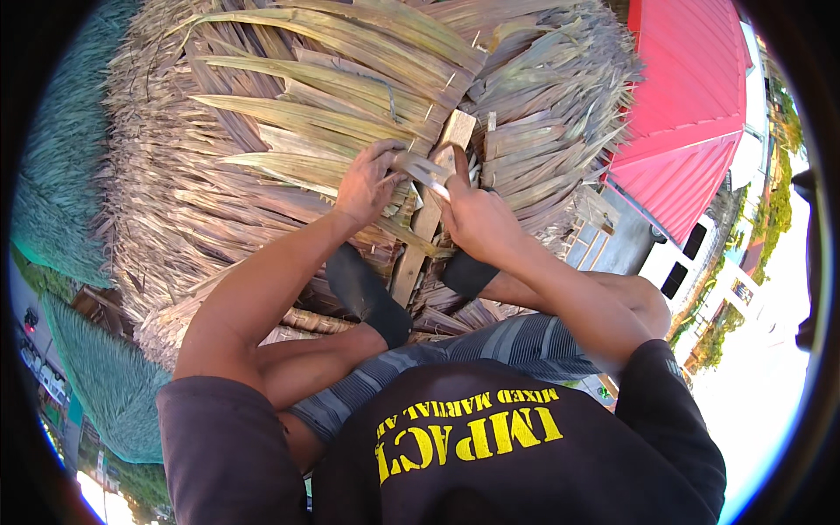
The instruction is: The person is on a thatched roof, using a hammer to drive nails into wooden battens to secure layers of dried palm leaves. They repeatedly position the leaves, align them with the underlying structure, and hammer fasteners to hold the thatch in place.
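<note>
A narrow metal tool [425, 172] with a brown end spans the gap between my hands, above a wooden batten; its exact kind is unclear. My left hand [371, 185] is closed at the brown end, fingers bent around it. At the other side, my right hand [479, 219] is closed around the tool's far part, which it partly hides. A brown curved piece [460, 164] sticks up by the right thumb. Under both hands runs the light wooden batten [418, 241], along the ridge of the thatch. Long dry palm leaves [324, 114] lie to the left of it.
I sit on a thatched roof [175, 201], my dark-socked feet [372, 302] on either side of the batten. More thatch [551, 96] slopes away on the right. Beyond it are a red roof [687, 105] and a white vehicle [678, 262] lower down. Green-tinted thatch roofs [101, 376] stand at left.
</note>
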Tool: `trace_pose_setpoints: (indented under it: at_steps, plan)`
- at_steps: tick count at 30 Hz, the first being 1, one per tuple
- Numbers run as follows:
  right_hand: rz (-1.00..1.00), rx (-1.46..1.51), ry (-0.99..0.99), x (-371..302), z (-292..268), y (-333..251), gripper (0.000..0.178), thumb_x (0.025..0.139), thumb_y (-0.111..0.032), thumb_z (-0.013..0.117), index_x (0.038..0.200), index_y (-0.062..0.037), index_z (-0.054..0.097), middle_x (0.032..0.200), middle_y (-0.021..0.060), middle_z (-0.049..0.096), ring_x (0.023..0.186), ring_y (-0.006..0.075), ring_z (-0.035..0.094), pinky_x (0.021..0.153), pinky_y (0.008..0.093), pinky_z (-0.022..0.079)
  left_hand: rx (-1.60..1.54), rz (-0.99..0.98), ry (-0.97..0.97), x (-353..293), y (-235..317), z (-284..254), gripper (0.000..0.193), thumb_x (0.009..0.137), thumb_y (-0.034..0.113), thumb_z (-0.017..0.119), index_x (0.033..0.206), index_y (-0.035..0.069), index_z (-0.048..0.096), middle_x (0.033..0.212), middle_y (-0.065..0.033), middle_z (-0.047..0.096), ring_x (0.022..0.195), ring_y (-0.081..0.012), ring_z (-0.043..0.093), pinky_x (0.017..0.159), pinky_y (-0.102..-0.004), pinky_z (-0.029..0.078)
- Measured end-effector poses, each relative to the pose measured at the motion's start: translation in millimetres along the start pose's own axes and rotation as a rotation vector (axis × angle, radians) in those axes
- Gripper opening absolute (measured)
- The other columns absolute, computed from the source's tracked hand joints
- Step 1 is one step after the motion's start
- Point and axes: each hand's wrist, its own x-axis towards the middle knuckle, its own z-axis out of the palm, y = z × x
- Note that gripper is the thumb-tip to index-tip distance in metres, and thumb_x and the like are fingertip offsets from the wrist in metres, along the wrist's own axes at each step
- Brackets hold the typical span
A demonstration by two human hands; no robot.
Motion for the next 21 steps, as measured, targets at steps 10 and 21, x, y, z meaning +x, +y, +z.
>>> trace_pose_setpoints:
  at_steps: [10, 21]
  plan:
    - [-0.343, 0.15, 0.298, -1, -9, -7, 0.025, 0.095, -0.018, 0.059, 0.105, 0.0043, 0.052, 0.081, 0.0291, 0.067, 0.074, 0.0486, 0.067, 0.068, 0.0578, 0.054, -0.052, -0.124, -0.255, 5, -12, -17, 0.065, 0.086, 0.023, 0.076, 0.14, 0.005, 0.045, 0.133, -0.0211, 0.054, 0.124, -0.0378, 0.052, 0.106, -0.0451, 0.045]
    - [-0.253, 0.059, 0.237, -4, -72, -45, 0.023, 0.094, -0.018, 0.061, 0.1, 0.0026, 0.053, 0.07, 0.0246, 0.065, 0.066, 0.045, 0.066, 0.061, 0.0545, 0.051, 0.297, -0.16, -0.489, 18, -3, -56, 0.093, 0.081, 0.05, 0.078, 0.159, 0.026, 0.033, 0.151, -0.0031, 0.04, 0.134, -0.0322, 0.046, 0.112, -0.0496, 0.04]
